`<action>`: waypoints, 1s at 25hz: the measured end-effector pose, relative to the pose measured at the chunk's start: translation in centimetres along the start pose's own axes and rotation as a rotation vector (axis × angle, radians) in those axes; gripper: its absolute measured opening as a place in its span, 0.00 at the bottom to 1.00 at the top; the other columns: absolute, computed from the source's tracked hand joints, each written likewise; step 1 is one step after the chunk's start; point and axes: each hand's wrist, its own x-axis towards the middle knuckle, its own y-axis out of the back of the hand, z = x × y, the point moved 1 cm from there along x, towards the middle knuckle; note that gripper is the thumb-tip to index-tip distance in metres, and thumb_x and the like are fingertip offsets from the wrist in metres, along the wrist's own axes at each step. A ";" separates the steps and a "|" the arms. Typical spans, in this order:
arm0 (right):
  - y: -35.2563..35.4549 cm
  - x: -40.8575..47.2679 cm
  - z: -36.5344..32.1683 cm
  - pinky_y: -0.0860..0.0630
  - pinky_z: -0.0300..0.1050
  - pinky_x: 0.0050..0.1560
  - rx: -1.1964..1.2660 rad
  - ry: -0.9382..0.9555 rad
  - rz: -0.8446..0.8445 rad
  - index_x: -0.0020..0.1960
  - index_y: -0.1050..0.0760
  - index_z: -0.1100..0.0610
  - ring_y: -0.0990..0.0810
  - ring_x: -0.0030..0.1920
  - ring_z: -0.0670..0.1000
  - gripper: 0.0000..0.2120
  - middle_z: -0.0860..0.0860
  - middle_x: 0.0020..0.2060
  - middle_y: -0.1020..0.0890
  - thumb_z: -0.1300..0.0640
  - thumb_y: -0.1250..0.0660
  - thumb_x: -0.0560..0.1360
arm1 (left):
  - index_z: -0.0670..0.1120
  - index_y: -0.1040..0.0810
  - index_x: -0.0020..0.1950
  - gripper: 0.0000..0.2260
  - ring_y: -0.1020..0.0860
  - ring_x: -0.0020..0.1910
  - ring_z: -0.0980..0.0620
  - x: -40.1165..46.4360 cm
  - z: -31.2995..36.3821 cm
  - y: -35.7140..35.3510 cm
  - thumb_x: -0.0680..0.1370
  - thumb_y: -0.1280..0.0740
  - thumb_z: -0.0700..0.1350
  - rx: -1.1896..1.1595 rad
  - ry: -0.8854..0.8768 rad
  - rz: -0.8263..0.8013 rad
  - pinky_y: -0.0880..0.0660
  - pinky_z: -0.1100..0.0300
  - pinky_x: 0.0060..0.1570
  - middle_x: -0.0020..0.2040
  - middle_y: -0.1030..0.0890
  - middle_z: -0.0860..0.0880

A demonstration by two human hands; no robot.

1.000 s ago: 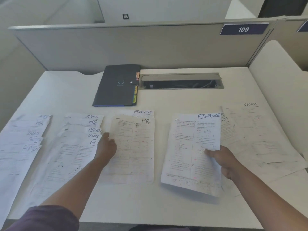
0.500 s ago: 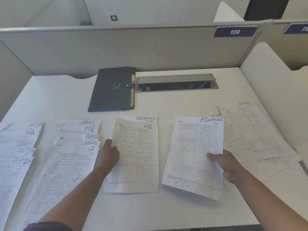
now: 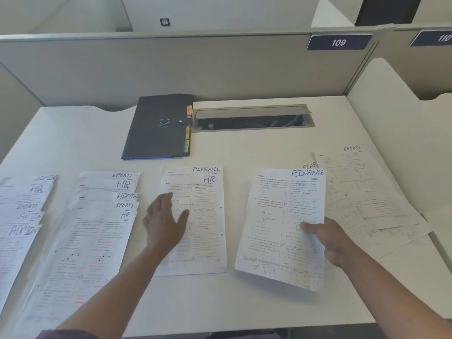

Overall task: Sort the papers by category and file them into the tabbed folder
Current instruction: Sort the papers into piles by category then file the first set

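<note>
A dark tabbed folder (image 3: 157,127) lies closed at the back of the desk, coloured tabs on its right edge. My right hand (image 3: 330,238) pinches a sheet headed FINANCE (image 3: 276,231) by its right edge, its near edge lifted off the desk. My left hand (image 3: 165,220) lies flat with spread fingers on the left half of a sheet headed HR (image 3: 205,231), which covers another FINANCE sheet (image 3: 190,170). Fanned sheets marked SPORTS, HR and ADMIN (image 3: 97,216) lie to the left, more (image 3: 22,216) at the far left.
A pile topped by a SPORTS sheet (image 3: 362,192) lies at the right beside a white side panel (image 3: 401,133). An open cable tray (image 3: 252,118) is sunk in the desk behind the papers. Grey partitions close off the back.
My left hand has opened from a curled grip at the HR sheet's left edge and now lies flat on it. The right hand still holds the FINANCE sheet. The camera has moved closer.
</note>
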 end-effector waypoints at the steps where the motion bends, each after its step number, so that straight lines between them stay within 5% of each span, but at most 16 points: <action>1: 0.4 0.1 0.1 0.31 0.65 0.74 -0.006 -0.003 -0.007 0.62 0.17 0.54 0.17 0.62 0.58 0.13 0.51 0.57 0.13 0.65 0.29 0.79 | 0.51 0.38 0.81 0.34 0.44 0.81 0.43 -0.9 1.3 -0.7 0.79 0.33 0.62 0.015 -0.075 -0.060 0.40 0.37 0.75 0.82 0.40 0.48; 6: 2.7 0.3 -0.5 0.25 0.62 0.68 -0.010 0.012 -0.028 0.61 0.17 0.55 0.16 0.58 0.58 0.12 0.52 0.56 0.13 0.65 0.30 0.80 | 0.58 0.49 0.84 0.37 0.61 0.84 0.48 -4.8 6.5 -5.7 0.79 0.42 0.70 0.270 -0.360 -0.373 0.57 0.43 0.80 0.85 0.56 0.53; 10: 6.2 1.0 -1.3 0.22 0.57 0.61 0.004 0.031 -0.038 0.62 0.18 0.55 0.16 0.57 0.57 0.13 0.52 0.56 0.13 0.65 0.31 0.80 | 0.53 0.49 0.85 0.30 0.62 0.84 0.45 -5.6 8.7 -7.1 0.85 0.47 0.60 0.408 -0.298 -0.350 0.59 0.43 0.80 0.86 0.56 0.52; 15: 10.8 3.1 -1.1 0.27 0.63 0.71 0.009 0.025 -0.036 0.64 0.18 0.56 0.17 0.60 0.59 0.15 0.52 0.57 0.13 0.65 0.29 0.79 | 0.51 0.41 0.83 0.27 0.57 0.84 0.43 -6.3 10.2 -7.6 0.84 0.43 0.55 0.394 -0.204 -0.294 0.53 0.43 0.79 0.85 0.52 0.49; 20: 13.6 4.2 -1.2 0.24 0.63 0.68 -0.037 0.010 -0.082 0.63 0.18 0.56 0.16 0.59 0.59 0.14 0.53 0.56 0.12 0.64 0.28 0.79 | 0.46 0.23 0.71 0.21 0.26 0.69 0.47 -7.9 15.8 -10.2 0.81 0.35 0.53 -0.178 -0.099 -0.259 0.31 0.55 0.69 0.71 0.24 0.49; 23: 15.5 5.0 -1.1 0.23 0.61 0.66 -0.050 0.010 -0.085 0.63 0.18 0.56 0.15 0.58 0.59 0.13 0.53 0.56 0.13 0.64 0.29 0.79 | 0.51 0.22 0.66 0.13 0.21 0.57 0.55 -8.5 20.0 -11.7 0.82 0.32 0.49 -0.491 0.176 -0.395 0.26 0.62 0.53 0.60 0.20 0.55; 25: 16.8 5.6 -0.7 0.23 0.63 0.67 -0.049 0.003 -0.070 0.64 0.18 0.56 0.15 0.58 0.60 0.14 0.53 0.55 0.12 0.63 0.28 0.79 | 0.53 0.24 0.56 0.06 0.23 0.47 0.51 -8.2 22.1 -12.6 0.79 0.32 0.47 -0.627 0.297 -0.418 0.28 0.59 0.51 0.50 0.20 0.53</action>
